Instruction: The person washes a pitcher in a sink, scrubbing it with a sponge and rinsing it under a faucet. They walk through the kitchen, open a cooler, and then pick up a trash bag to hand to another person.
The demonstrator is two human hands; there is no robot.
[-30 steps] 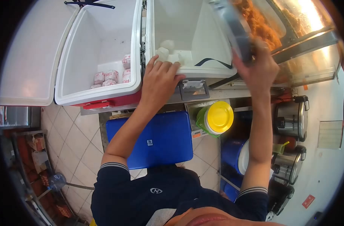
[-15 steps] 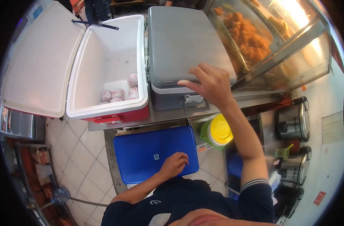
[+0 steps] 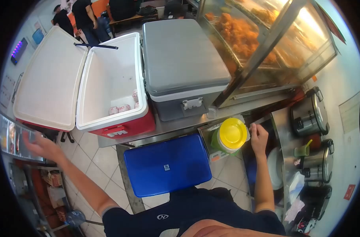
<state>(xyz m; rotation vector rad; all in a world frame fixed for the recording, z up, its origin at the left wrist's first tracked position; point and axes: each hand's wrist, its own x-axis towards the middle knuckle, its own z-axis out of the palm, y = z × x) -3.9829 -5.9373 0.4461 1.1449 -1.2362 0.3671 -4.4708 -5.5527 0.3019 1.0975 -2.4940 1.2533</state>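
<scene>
My left hand point(image 3: 42, 146) is stretched out to the far left, below the raised white lid point(image 3: 49, 79) of the red cooler point(image 3: 126, 126). It is blurred, its fingers look extended, and nothing shows in it. On the other side, my right hand point(image 3: 259, 137) is closed with fingers curled, just right of a jug with a yellow lid point(image 3: 233, 133); I see nothing in it. Several wrapped bundles point(image 3: 120, 109) lie at the bottom of the open cooler. The grey cooler point(image 3: 184, 59) beside it is closed. In front of me sits a blue lid or box top point(image 3: 168, 166).
A glass display case point(image 3: 263, 47) with fried food stands at the back right. Several metal pots point(image 3: 306, 114) line the right-hand counter. A shelf rack point(image 3: 49, 193) is at lower left. People point(image 3: 85, 19) are in the background.
My left hand has swung from above the blue lid out to the far left. My right hand has dropped from the grey cooler to beside the yellow-lidded jug, and its fingers have curled in.
</scene>
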